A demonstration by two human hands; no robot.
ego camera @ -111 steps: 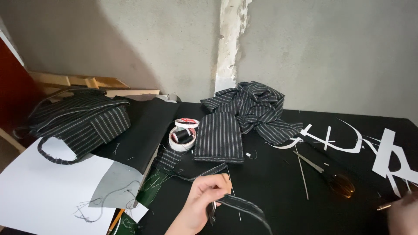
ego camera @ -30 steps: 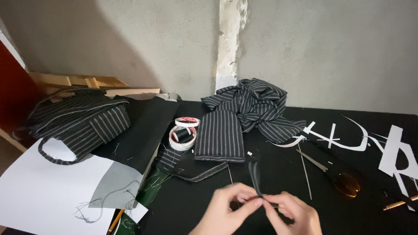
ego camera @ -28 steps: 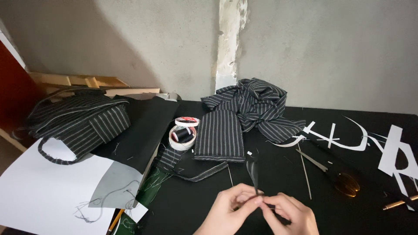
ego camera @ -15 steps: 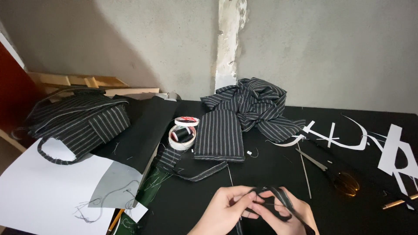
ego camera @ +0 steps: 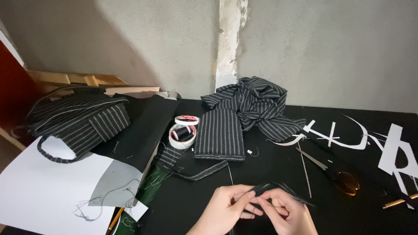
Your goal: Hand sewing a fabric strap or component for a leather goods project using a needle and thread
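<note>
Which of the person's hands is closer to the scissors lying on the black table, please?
Right. The right hand sits just left of and below the scissors, apart from them; the left hand is farther left. Both hands pinch a narrow dark fabric strip.

From my remote seat I see a rough grey plastered wall [ego camera: 331,48] filling the whole back of the view, split by a vertical strip of chipped white plaster [ego camera: 229,41] that runs down to the tabletop. A soft shadow darkens the wall's left part, while the right part is evenly lit; I cannot tell where the light comes from. Below stands a table covered in matte black cloth [ego camera: 278,174]. At the far left a dark red panel [ego camera: 13,87] rises, and pale wooden slats [ego camera: 78,80] lie against the foot of the wall.
</note>
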